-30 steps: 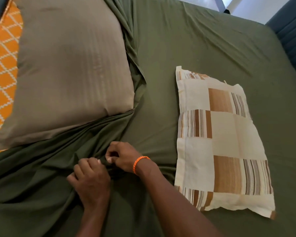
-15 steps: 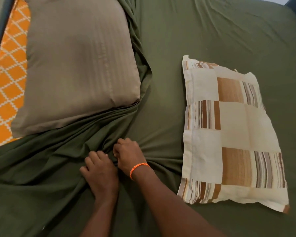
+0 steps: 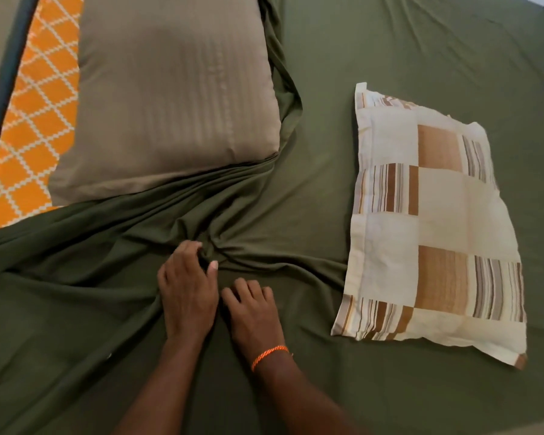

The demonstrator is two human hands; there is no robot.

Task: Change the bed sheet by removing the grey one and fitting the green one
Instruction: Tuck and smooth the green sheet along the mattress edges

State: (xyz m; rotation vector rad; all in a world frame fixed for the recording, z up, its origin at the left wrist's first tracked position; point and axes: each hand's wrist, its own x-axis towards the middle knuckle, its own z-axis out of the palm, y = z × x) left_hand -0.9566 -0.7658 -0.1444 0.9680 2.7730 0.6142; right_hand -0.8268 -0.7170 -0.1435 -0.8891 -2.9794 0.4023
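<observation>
Green sheet (image 3: 374, 58): spread over bed, bunched beside brown pillow (image 3: 170, 98). Left hand (image 3: 186, 293) now pinches gather alone; right hand (image 3: 253, 315) has let go, fingers resting loosely curled on the sheet. Fitting unfinished, smoothing likely next.

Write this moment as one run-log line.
left hand: pinches green sheet bunch | right hand: rests flat on sheet | grey pillow, patterned pillow: lying on sheet

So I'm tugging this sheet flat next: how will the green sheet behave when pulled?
Probably floppy: the green sheet bunches where the left hand pinches it. It may drag the taupe pillow resting on its folds.
</observation>
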